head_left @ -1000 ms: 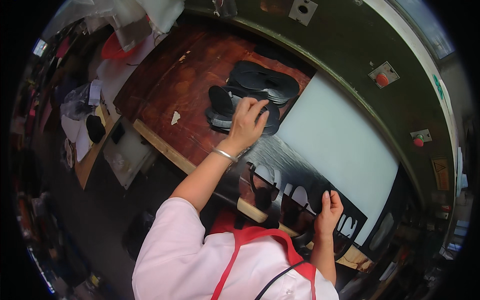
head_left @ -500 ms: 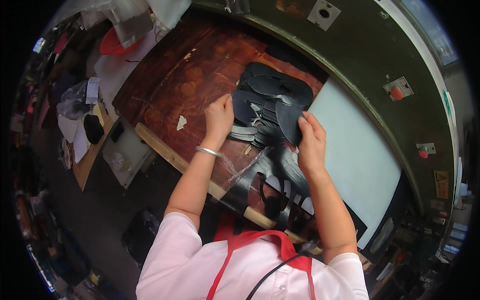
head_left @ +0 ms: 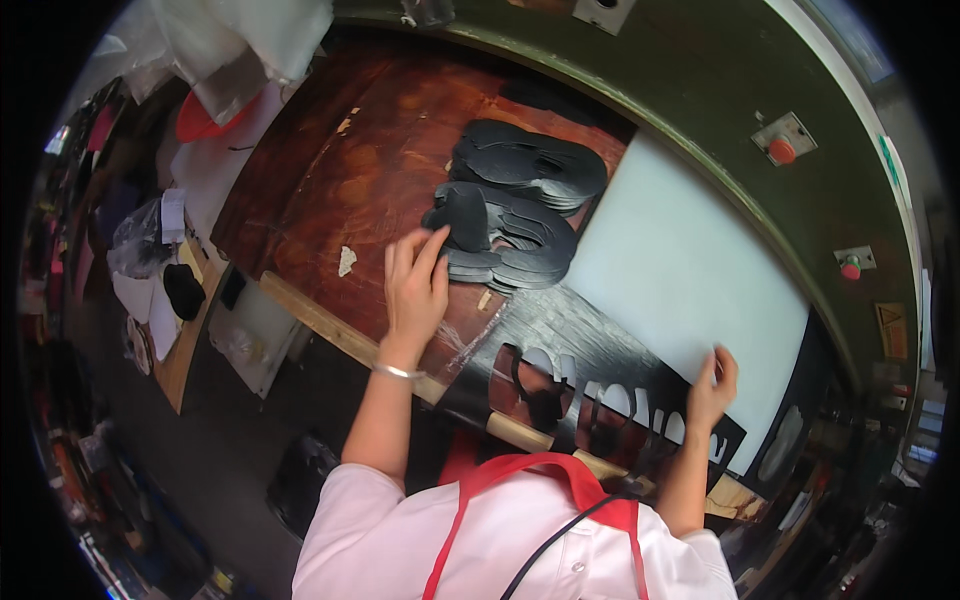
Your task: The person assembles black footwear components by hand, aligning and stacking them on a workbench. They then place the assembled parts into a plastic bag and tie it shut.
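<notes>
On the reddish-brown board [head_left: 290, 210] lie two stacks of flat black cut pieces with rounded outlines. The farther stack [head_left: 530, 162] is long and rounded. In front of it the nearer stack [head_left: 540, 245] has curved pieces around a gap, with a broad dark piece [head_left: 462, 215] on its left end. My left hand [head_left: 413, 295] is open, its fingertips at that left end. Away to the right, my right hand [head_left: 712, 390] is empty with fingers apart, over the near right edge of a white board [head_left: 690, 260]. Below the stacks is a black sheet [head_left: 585, 325] with cut-out holes.
A green machine body [head_left: 680, 90] with red push buttons [head_left: 781, 150] runs along the far and right side. A wooden strip [head_left: 320, 325] edges the board. To the left, a side table [head_left: 190, 335] holds bags and scraps near a red basin [head_left: 205, 115].
Both hands have let go of the black pieces, which now lie on the nearer stack. My right hand has moved right and nearer to me; my left fingers have opened. The view has shifted slightly.
</notes>
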A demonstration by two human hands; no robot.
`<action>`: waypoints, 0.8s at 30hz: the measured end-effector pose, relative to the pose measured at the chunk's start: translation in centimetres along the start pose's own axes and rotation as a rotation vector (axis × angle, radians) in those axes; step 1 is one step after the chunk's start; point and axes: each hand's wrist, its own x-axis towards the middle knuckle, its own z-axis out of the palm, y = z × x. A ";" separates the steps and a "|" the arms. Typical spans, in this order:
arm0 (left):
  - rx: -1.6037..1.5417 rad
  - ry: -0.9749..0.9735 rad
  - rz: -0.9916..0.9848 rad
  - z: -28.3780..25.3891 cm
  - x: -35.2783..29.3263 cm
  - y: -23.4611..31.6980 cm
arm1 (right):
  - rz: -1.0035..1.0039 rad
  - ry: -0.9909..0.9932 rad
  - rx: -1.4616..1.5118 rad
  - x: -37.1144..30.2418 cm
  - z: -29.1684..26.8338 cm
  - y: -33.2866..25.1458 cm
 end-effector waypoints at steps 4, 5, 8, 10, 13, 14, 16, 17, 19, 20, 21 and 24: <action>0.283 -0.215 0.270 1.1 4.0 -1.0 | 0.023 0.099 -0.414 -6.5 -10.2 7.5; 0.335 -0.281 0.287 1.2 4.7 -1.2 | 0.070 0.105 -0.476 -8.1 -11.9 8.6; 0.400 -0.446 0.275 1.2 6.0 -1.1 | 0.319 0.161 -0.536 -13.2 -15.1 10.6; 0.319 -0.399 0.337 1.0 6.2 -0.5 | 0.346 0.217 -0.372 -15.1 -15.2 11.2; 0.276 -0.297 0.304 1.0 6.0 0.2 | 0.355 0.285 -0.298 -16.4 -15.1 11.3; 0.333 -0.285 0.256 1.2 5.8 0.1 | 0.331 0.271 -0.314 -16.3 -15.1 11.3; 0.411 -0.173 0.196 1.6 5.5 -0.5 | 0.425 0.235 -0.300 -15.8 -15.5 11.2; 0.368 -0.118 0.121 2.0 5.4 -1.1 | 0.465 0.206 -0.212 -15.5 -15.7 11.2; 0.158 -0.017 -0.158 2.9 5.4 -2.2 | 0.452 0.171 -0.135 -15.0 -16.2 11.2; 0.045 0.048 -0.275 3.3 5.4 -2.8 | 0.436 0.159 -0.180 -14.8 -16.4 11.2; -0.132 0.081 -0.425 3.9 5.6 -3.2 | 0.411 0.159 -0.206 -14.7 -16.5 11.4; -0.171 0.189 -0.543 5.8 5.8 -3.4 | 0.362 0.139 -0.282 -14.7 -16.5 11.9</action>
